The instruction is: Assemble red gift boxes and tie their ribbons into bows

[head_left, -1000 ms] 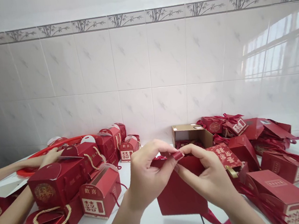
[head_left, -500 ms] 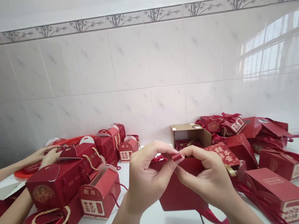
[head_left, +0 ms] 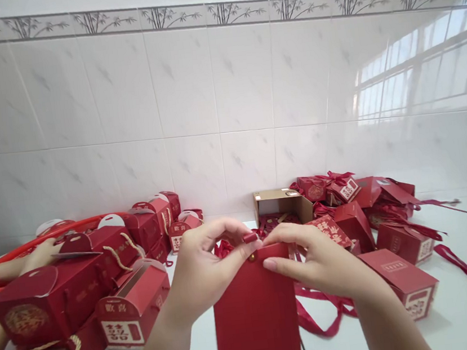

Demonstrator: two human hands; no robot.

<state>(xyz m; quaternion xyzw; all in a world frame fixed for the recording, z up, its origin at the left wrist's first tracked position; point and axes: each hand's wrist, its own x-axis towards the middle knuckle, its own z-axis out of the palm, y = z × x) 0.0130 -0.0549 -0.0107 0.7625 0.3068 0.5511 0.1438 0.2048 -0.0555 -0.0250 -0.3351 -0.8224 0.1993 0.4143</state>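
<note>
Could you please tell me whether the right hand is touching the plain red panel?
Touching: the head view shows the right hand on the plain red panel, thumb against the front near the top.

A plain red rectangular cardboard box [head_left: 256, 317] is held upright, broad face toward the camera, with a round gold-coloured stud [head_left: 252, 257] near its top edge. Glossy dark-red ribbon [head_left: 250, 237] folds over just above the stud.

Both hands [head_left: 209, 274] [head_left: 314, 261] meet atop a red box [head_left: 255, 320], the left pinching red ribbon [head_left: 249, 237]
</note>
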